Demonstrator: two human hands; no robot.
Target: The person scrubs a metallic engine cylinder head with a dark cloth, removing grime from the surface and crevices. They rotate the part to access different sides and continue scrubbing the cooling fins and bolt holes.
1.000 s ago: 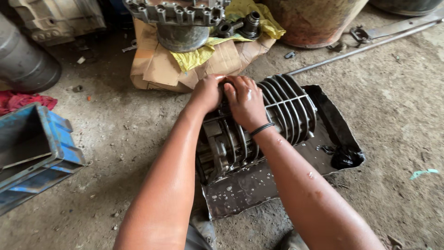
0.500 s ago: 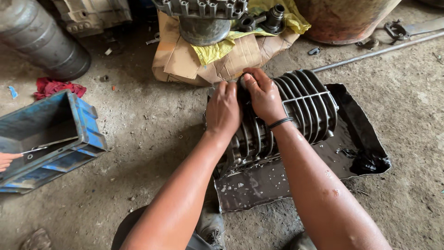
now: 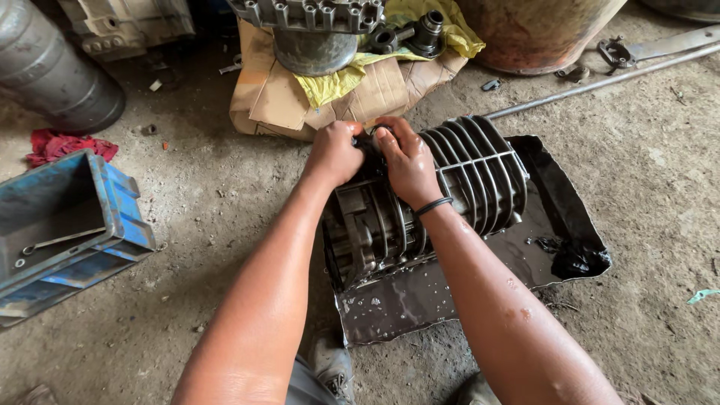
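Note:
A dark, finned engine cylinder block (image 3: 465, 180) lies on its side on an oily black metal sheet (image 3: 555, 247) on the ground. My left hand (image 3: 334, 152) is closed on the block's far upper edge. Right beside it, my right hand (image 3: 405, 161) grips the same edge, a black band on its wrist. What the fingers pinch there is hidden by the hands. The open end of the block (image 3: 360, 240) faces me.
A blue plastic crate (image 3: 67, 225) with a spanner inside sits at left, a red rag (image 3: 67, 144) behind it. Cardboard (image 3: 300, 97) with a yellow cloth carries engine parts (image 3: 315, 30) ahead. A long steel rod (image 3: 600, 82) and a rusty drum (image 3: 540, 30) lie at right.
The view has shifted, so the block and hands sit lower right in frame. Both hands stay on the block's far edge, working close together.

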